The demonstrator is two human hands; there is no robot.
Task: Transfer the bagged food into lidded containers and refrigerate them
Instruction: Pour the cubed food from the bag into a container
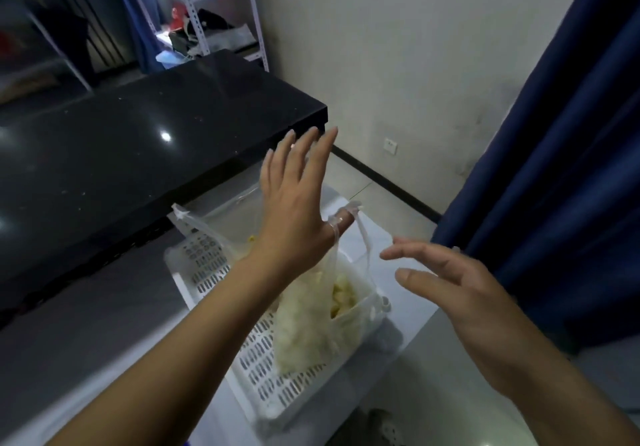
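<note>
The single head-worn view looks forward and steeply down, close over a white basket (277,390) beside a black counter (145,140).

Two bare forearms, no sleeves, left grip (294,203), right grip (460,293)

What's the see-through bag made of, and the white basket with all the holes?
The bag looks like thin, clear plastic film: it crinkles and the food shows through. The basket looks like hard, matte white plastic, moulded with rows of slots.
</note>
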